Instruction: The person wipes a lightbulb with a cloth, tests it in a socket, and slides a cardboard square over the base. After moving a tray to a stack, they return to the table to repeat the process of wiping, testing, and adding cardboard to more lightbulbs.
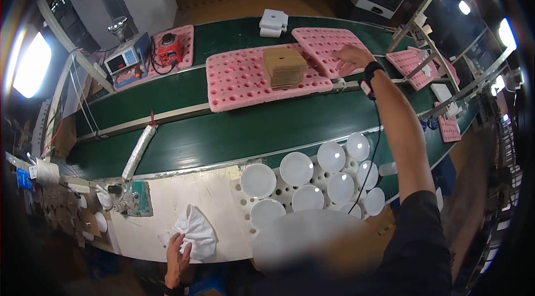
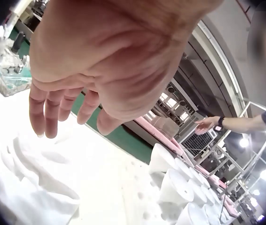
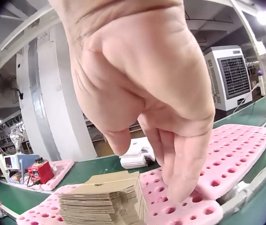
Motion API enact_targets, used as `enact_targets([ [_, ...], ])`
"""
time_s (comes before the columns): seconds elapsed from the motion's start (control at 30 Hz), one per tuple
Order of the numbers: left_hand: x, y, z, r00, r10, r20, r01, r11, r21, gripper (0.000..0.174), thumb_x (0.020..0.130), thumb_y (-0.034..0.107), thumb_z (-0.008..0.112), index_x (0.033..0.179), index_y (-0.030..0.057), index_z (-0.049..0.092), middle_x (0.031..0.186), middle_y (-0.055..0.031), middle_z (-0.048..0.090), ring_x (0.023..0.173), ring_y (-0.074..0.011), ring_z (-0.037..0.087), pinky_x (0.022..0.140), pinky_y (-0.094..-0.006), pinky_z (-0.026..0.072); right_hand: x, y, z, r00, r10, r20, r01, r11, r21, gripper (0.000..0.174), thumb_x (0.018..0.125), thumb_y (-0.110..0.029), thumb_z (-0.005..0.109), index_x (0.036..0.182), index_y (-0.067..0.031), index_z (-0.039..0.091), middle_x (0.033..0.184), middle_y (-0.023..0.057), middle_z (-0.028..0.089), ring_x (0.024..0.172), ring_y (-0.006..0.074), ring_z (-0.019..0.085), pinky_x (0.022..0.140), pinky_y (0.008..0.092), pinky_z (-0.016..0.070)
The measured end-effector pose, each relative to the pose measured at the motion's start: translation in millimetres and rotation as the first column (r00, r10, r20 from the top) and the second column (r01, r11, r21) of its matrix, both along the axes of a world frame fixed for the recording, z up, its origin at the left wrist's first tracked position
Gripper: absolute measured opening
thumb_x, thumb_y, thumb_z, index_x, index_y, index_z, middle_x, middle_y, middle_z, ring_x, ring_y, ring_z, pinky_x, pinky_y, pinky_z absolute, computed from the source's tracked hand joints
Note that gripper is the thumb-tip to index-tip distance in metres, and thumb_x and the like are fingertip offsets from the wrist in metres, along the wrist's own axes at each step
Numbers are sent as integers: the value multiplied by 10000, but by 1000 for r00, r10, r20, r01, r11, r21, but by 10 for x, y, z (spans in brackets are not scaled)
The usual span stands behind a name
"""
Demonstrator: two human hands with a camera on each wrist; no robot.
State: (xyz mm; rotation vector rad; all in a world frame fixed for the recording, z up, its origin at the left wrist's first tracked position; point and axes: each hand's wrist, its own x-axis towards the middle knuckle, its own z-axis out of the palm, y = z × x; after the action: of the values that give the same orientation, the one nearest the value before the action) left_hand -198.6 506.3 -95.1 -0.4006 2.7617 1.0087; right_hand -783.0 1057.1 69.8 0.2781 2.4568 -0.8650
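Note:
My left hand (image 1: 177,257) is beside a crumpled white cloth (image 1: 196,232) on the pale worktop, its fingertips near the cloth's edge. In the left wrist view that hand's fingers (image 2: 51,110) hang loosely above the cloth, with nothing in them. My right hand (image 1: 352,61) is stretched out over the far pink foam board (image 1: 329,45), which is full of round holes. Its fingers (image 3: 187,164) point down, loosely bent and holding nothing. Left of it, a bundled stack of flat brown cardboard (image 1: 283,67) rests on a second pink foam board (image 1: 234,81).
White round lamp-shaped pieces (image 1: 258,180) stand in rows on a perforated board at the worktop's right. A green conveyor (image 1: 223,134) crosses behind. A red device (image 1: 169,48), a meter (image 1: 123,62), white flat pieces (image 1: 273,22) and a wrapped roll (image 1: 138,151) are around.

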Motion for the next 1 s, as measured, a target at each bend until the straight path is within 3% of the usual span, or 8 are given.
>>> enact_targets([
  [0.07, -157, 78, 228, 977, 163, 135, -183, 972, 147, 440, 935, 205, 689, 1302, -23, 606, 1327, -221, 578, 1051, -325, 661, 859, -397, 555, -344, -185, -379, 996, 89, -3, -88, 991, 99, 638, 970, -445, 595, 1292, 105, 566, 1194, 292, 672, 946, 338, 744, 787, 370, 627],
  [0.3, -1706, 419, 505, 975, -179, 129, 168, 981, 96, 402, 944, 220, 675, 1266, -16, 633, 1245, -237, 635, 988, -371, 677, 870, -424, 554, -1572, -155, -363, 956, 285, -71, -237, 891, 388, 552, 958, -398, 620, 1224, 85, 620, 1122, 230, 715, 907, 297, 751, 804, 379, 619],
  [0.53, -2331, 236, -1405, 942, -270, 201, 326, 879, -348, 940, 924, 434, 656, 1506, -154, 210, 1543, -448, 154, 1446, -577, 194, 1195, -559, 223, -2429, -383, -746, 924, 222, -312, -247, 968, -42, 509, 938, -414, 669, 1089, 73, 653, 1034, 162, 679, 922, 302, 721, 847, 371, 597],
  [0.6, -2242, 379, -1401, 918, -261, 298, 350, 887, -300, 1069, 914, 585, 609, 1499, -189, 159, 1520, -498, 96, 1443, -617, 136, 1186, -618, 169, -2677, -477, -1009, 880, 380, -285, -340, 923, 179, 488, 931, -417, 679, 1089, 44, 659, 1003, 144, 675, 879, 260, 716, 788, 375, 586],
  [0.83, -2151, 475, -1464, 920, -258, 296, 344, 893, -290, 1225, 883, 771, 493, 1439, -267, 155, 1484, -550, 30, 1433, -656, 21, 1162, -676, 42, -3365, -643, -1658, 976, -3, -220, -59, 960, -272, 512, 928, -410, 691, 1182, 27, 611, 1033, 161, 694, 897, 251, 704, 781, 351, 566],
  [0.87, -2152, 458, -1461, 900, -253, 355, 353, 900, -255, 1266, 878, 786, 483, 1459, -255, 58, 1497, -537, -31, 1441, -644, -39, 1158, -676, 4, -3572, -617, -1675, 767, 497, -405, -428, 867, 253, 559, 926, -421, 693, 1231, 34, 583, 1087, 181, 681, 936, 273, 699, 829, 362, 565],
  [0.93, -2182, 484, -1390, 887, -236, 397, 346, 909, -232, 1261, 880, 782, 484, 1458, -255, 60, 1501, -533, -31, 1440, -644, -36, 1157, -679, 10, -3800, -740, -1859, 978, -11, -207, -37, 973, -226, 635, 928, -413, 694, 1362, 20, 527, 1268, 232, 613, 1090, 310, 657, 968, 376, 538],
  [1.0, -2195, 501, -1374, 888, -244, 389, 357, 900, -249, 1250, 877, 773, 500, 1444, -265, 94, 1487, -547, -4, 1429, -659, -4, 1153, -687, 39, -3948, -781, -1920, 966, -29, -255, -29, 975, -220, 640, 928, -392, 698, 1417, -22, 513, 1371, 242, 551, 1217, 303, 597, 1011, 354, 505],
])
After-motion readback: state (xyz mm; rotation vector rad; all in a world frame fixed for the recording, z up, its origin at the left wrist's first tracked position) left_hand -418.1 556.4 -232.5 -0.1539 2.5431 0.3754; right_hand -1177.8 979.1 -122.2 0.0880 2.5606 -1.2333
